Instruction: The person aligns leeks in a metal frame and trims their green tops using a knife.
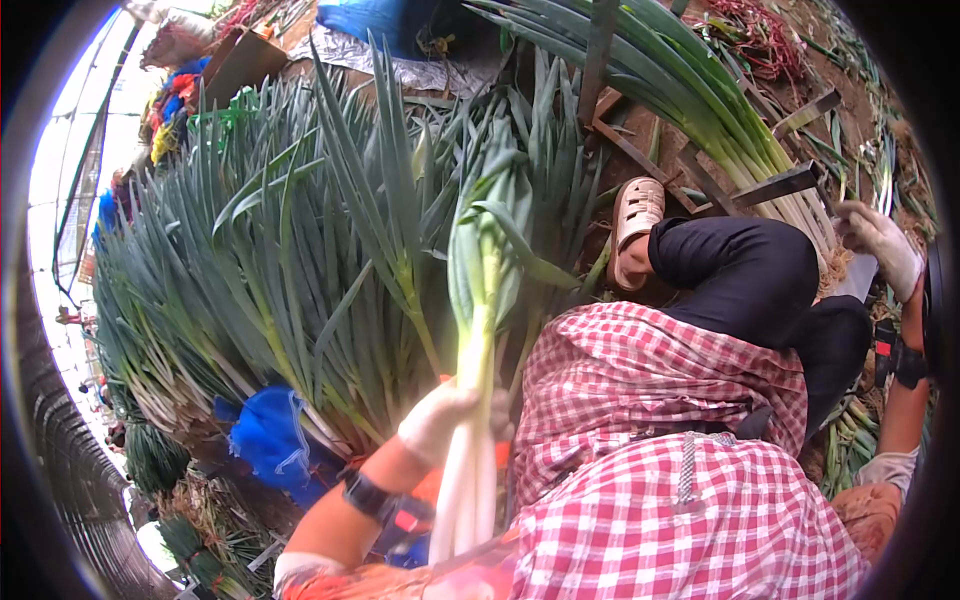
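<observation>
My left hand [445, 415], in a white glove with a black band on the wrist, is closed around a few long green onions [478, 330]. Their white stalks point down toward my checked apron [680, 510] and their green leaves stand up in front of me. My right hand [880, 245], also gloved, is at the far right with curled fingers. It rests by the white root ends of another onion bunch [700, 100], with a flat grey piece [858, 276] just under it. What it grips is unclear.
A big heap of green onions [270, 260] lies to the left, with blue cloth [270, 435] at its base. My bent leg in black trousers [750, 275] and a beige shoe [636, 215] sit mid-right. Wooden slats [770, 185] and soil lie beyond.
</observation>
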Motion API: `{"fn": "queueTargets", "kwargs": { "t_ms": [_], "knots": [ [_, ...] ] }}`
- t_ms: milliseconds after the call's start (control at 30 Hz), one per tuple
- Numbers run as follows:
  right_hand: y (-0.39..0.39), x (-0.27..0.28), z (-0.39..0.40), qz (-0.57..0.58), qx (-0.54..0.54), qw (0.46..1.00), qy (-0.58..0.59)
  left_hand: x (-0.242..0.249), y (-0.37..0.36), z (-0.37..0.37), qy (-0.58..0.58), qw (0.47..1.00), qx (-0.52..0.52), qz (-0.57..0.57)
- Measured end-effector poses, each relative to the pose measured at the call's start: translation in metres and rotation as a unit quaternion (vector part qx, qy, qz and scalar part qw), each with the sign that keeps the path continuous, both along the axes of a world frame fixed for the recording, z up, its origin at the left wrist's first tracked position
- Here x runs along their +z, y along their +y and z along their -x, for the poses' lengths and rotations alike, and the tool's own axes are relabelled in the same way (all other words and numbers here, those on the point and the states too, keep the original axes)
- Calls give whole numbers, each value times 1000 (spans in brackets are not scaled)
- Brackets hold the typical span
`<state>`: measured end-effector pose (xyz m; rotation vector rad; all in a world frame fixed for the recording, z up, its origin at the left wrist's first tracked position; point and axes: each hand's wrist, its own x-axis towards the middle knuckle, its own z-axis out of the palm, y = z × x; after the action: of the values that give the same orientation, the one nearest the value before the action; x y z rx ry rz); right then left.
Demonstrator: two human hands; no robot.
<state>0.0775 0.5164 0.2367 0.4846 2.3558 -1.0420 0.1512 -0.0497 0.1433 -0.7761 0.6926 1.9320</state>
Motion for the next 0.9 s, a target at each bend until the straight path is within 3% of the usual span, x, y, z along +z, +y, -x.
{"fn": "queueTargets", "kwargs": {
  "t_ms": [67,167,233,400,467,500,533,567,600,633,667,733,800,900],
  "knots": [
    [-36,15,13,16,100,994,28,52,9,-12,5,1000,5,11],
    [-77,17,24,44,156,981,105,102,9,-36,36,999,32,-25],
    [-103,20,26,85,183,973,113,126,20,-38,125,990,53,25],
    [-196,53,15,191,290,934,80,140,22,24,333,929,131,94],
    [-225,45,9,274,330,903,40,144,31,61,403,877,161,205],
    [-241,34,2,321,321,890,45,142,37,80,410,864,203,209],
    [-257,22,0,284,352,889,67,136,42,102,415,852,242,209],
    [-272,14,-5,251,356,896,89,126,35,127,423,859,200,210],
    [-286,3,-7,227,347,904,101,111,37,152,387,866,248,195],
    [-299,-21,-8,277,298,905,126,92,36,176,389,870,250,173],
    [-306,-30,-5,325,263,905,78,69,35,196,389,873,254,150],
    [-302,-15,4,303,207,930,28,18,38,224,335,874,313,159],
    [-302,-66,16,293,203,930,87,-28,39,232,234,912,318,108],
    [-296,-53,24,139,354,915,134,-80,54,218,139,915,370,83]
  ]
}}
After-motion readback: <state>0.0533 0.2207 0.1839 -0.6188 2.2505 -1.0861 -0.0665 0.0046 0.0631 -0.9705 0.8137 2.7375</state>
